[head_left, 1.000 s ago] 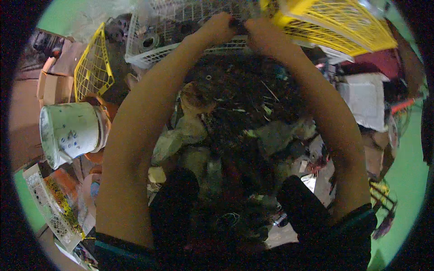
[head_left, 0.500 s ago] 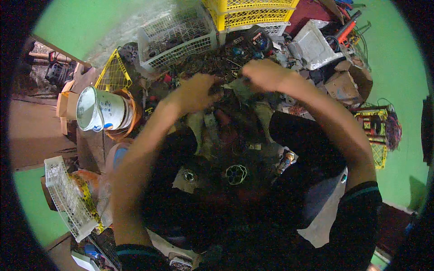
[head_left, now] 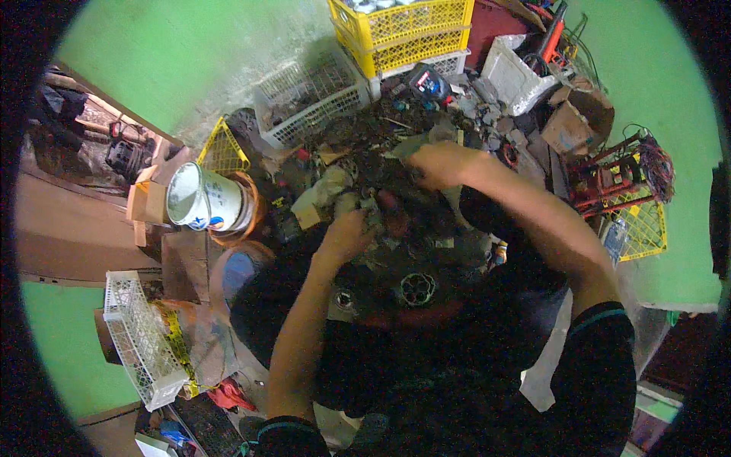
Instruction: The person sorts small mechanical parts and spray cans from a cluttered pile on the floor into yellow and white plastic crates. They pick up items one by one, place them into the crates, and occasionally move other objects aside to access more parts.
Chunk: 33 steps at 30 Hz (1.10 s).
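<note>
Dark scrap and small parts [head_left: 381, 129] spread in a heap in front of me. My left hand [head_left: 347, 234] is low at the near side of the heap, fingers curled by a dark, dirty piece I cannot make out. Farther forward and right, my right hand [head_left: 443, 164] bends down with closed fingers over the scrap; what they grip is hidden. A greyish flat piece [head_left: 411, 145] lies just beyond it. Pale crumpled material [head_left: 329, 187] sits left of the hands. Nearer my body are a round part with several holes [head_left: 418, 290] and a small shiny ring [head_left: 344, 299].
A white bucket [head_left: 217, 199] stands at left. Behind the heap are a white crate [head_left: 320, 103], stacked yellow crates [head_left: 415, 38] and a dark bottle [head_left: 429, 82]. Right are a cardboard box [head_left: 575, 126] and a red metal frame [head_left: 613, 179]. Another white crate [head_left: 145, 343] lies near left.
My left hand has drawn back toward my body, away from the right hand. The right hand has shifted slightly right and lower. The whole view has turned and shifted a little.
</note>
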Each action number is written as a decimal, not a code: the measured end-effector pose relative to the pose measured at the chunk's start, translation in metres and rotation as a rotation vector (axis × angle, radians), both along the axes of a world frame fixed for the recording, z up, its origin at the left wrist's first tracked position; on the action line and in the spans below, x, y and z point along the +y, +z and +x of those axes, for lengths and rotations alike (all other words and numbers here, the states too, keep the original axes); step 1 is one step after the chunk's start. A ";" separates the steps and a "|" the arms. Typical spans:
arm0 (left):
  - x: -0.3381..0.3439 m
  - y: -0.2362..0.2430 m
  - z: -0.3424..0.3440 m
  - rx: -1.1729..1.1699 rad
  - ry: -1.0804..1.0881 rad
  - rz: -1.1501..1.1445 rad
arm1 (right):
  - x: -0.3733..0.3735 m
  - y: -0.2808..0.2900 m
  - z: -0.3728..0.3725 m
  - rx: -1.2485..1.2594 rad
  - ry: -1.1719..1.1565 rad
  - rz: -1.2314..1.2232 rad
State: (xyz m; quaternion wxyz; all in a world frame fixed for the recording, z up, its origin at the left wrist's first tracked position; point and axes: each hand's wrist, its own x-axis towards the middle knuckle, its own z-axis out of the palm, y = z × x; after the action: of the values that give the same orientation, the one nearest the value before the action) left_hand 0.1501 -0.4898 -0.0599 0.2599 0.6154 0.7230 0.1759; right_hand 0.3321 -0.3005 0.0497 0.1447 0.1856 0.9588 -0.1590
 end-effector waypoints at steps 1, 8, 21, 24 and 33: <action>0.003 0.005 0.002 -0.030 0.021 -0.038 | -0.003 0.004 0.001 -0.003 0.002 0.003; 0.019 -0.052 0.026 -0.182 0.059 -0.304 | 0.001 0.013 -0.005 0.068 -0.017 -0.135; -0.102 -0.265 0.131 0.189 0.014 -0.349 | 0.011 0.038 0.007 0.322 -0.088 -0.069; -0.095 -0.279 0.114 -0.046 -0.097 -0.608 | 0.001 0.039 0.021 0.335 -0.109 -0.110; -0.108 -0.404 0.129 -0.059 -0.002 -0.563 | -0.008 0.032 0.032 0.287 -0.112 -0.104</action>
State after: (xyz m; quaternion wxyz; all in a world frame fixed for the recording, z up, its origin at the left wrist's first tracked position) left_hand 0.2790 -0.5976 -0.4641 0.4417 0.5144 0.7349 -0.0142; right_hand 0.3637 -0.3085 0.0815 0.0064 0.2065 0.9482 -0.2414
